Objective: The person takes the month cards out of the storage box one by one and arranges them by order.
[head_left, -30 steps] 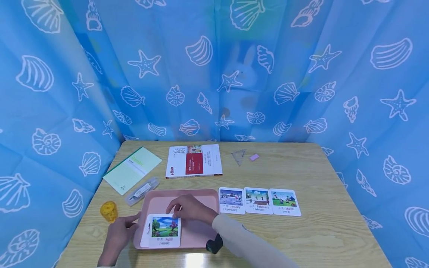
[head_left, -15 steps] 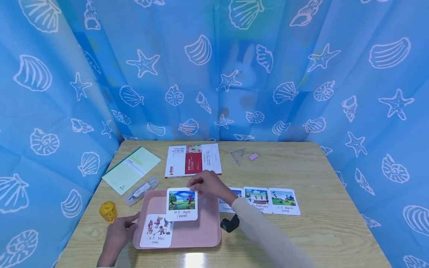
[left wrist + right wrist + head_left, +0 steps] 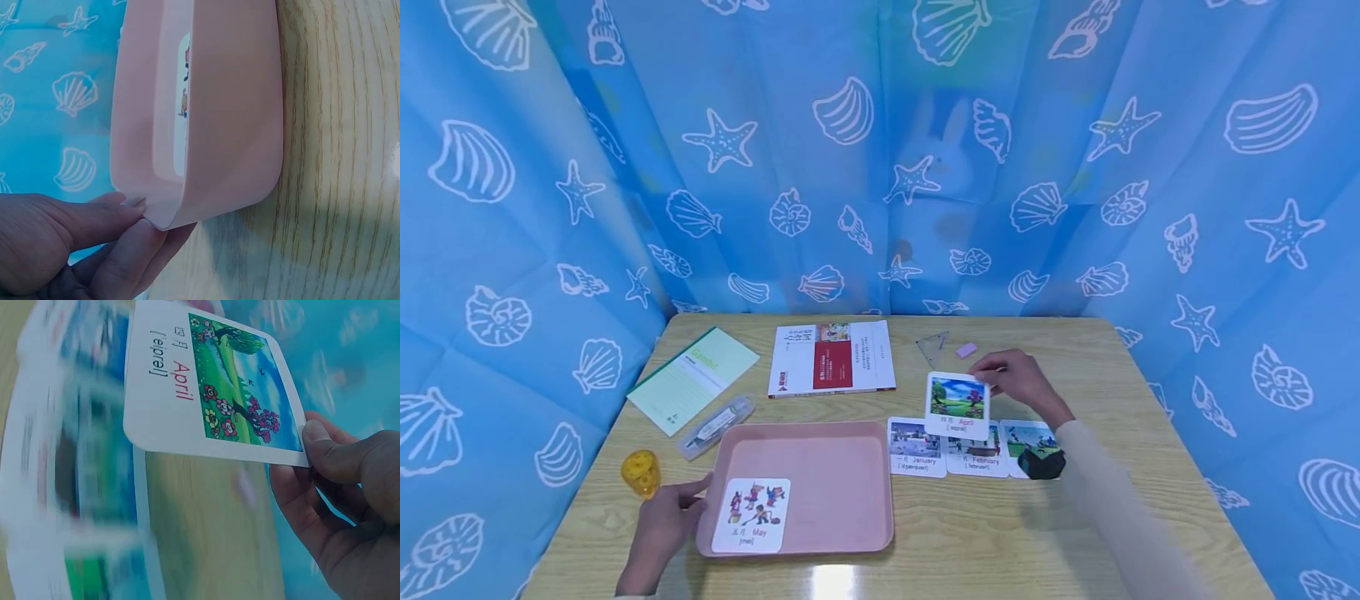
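A person at a wooden table lifts the April card over a row of month cards while steadying a pink tray.

The table is walled in by a blue shell-print curtain. The tray lies near and left of centre, with the May card flat in its near left corner. At the far side lie a red-and-white book and, further left, a green notebook. The left hand grips the tray's near left corner between thumb and fingers. The right hand pinches the April card by its far right edge, holding it above the January card, February card and March card, right of the tray. A clear pencil case and a small yellow object lie left of the tray.
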`<state>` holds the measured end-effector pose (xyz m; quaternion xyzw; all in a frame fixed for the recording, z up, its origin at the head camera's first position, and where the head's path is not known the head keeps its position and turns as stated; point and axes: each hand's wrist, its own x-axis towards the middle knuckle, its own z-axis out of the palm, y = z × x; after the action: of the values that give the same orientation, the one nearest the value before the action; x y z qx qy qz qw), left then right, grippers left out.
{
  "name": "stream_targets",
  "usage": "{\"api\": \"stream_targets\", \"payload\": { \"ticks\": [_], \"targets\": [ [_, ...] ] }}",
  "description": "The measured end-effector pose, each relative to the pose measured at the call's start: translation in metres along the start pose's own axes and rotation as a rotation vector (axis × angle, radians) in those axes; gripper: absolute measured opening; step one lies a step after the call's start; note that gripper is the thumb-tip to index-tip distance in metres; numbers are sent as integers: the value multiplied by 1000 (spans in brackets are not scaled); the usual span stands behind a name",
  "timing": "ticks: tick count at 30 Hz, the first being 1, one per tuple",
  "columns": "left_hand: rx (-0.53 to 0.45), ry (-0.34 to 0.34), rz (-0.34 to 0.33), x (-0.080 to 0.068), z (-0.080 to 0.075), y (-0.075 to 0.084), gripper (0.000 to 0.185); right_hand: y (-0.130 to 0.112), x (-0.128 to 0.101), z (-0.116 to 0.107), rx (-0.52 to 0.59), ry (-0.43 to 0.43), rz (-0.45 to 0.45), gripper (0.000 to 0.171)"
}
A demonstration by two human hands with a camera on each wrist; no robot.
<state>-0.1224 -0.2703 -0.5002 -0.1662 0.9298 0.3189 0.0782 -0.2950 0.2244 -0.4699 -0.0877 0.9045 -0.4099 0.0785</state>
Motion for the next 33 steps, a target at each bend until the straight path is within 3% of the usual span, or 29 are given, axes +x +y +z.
{"api": "stream_targets", "payload": {
  "ticks": [5,10,15,22,28,33],
  "targets": [
    [-3,-38,-68,2,0,3,37,50,-26,-48,17,30,91,25],
    [-6,-50,-83,2,0,5,38,91,-53,-91,17,36,135,33],
    [0,-57,-105,1,-1,8,38,124,-76,-120,-18,-20,199,34],
    [-8,-55,-103,1,-1,7,38,151,-92,-133,-60,-79,280,32],
    [-4,-17,-40,0,-1,4,38,161,-86,-130,-111,-86,310,27],
    [8,-13,-30,0,0,4,37,164,-79,-120,-181,-69,287,22]
  ]
}}
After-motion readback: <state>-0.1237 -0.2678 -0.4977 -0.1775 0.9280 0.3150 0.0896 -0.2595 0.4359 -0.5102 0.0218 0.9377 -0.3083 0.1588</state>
